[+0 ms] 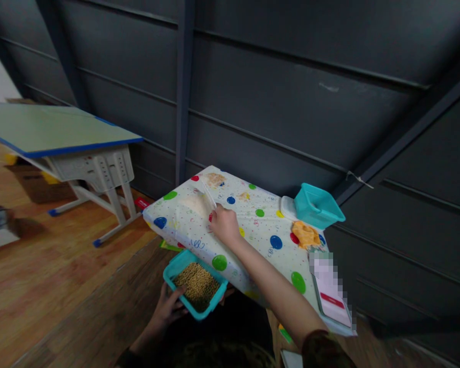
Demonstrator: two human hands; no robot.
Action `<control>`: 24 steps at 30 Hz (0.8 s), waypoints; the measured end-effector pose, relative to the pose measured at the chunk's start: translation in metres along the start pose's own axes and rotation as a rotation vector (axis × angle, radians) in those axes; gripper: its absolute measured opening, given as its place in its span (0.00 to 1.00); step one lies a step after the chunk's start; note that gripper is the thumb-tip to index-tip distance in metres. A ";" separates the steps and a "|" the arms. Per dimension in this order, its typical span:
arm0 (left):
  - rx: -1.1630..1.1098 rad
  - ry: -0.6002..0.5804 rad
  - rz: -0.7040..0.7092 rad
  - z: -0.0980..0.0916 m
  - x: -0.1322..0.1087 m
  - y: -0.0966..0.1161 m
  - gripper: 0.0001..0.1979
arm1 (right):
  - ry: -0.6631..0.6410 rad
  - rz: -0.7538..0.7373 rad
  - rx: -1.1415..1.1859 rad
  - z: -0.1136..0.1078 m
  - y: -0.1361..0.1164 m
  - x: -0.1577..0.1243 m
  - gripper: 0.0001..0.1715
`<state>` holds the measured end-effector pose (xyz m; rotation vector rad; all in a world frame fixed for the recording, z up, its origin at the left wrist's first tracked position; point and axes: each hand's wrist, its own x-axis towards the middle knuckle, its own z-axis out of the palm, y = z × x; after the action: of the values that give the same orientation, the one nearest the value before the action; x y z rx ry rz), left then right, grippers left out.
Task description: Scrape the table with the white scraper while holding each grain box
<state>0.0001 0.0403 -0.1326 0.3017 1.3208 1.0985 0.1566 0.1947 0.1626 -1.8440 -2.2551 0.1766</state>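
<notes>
My left hand [168,306] grips the near rim of a teal tub [194,287] filled with small tan beans, holding it just below the near edge of a table covered with a white polka-dot cloth [253,225]. My right hand [223,223] reaches across the cloth, fingers closed on a thin clear strip or scraper [209,197] that lies against a pale patch of spilled grains [193,203].
An empty teal tub [317,205] stands at the table's far right beside a white lid [288,207]. An orange cloth [305,234] lies near it. A tablet-like device [331,296] sits on the right end. Another desk [57,134] stands at left on the wooden floor; a dark wall is behind.
</notes>
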 end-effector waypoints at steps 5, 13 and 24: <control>0.005 -0.011 0.057 -0.003 -0.005 -0.002 0.43 | 0.076 0.031 0.069 -0.001 0.002 0.001 0.17; -0.026 0.026 0.021 -0.005 0.015 -0.014 0.53 | 0.206 0.097 0.070 -0.004 0.051 -0.038 0.18; -0.039 0.008 0.031 -0.010 0.015 -0.018 0.47 | 0.043 0.007 -0.045 0.011 -0.016 -0.036 0.37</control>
<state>-0.0027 0.0391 -0.1583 0.2904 1.3037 1.1512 0.1455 0.1565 0.1523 -1.8598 -2.2418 0.0869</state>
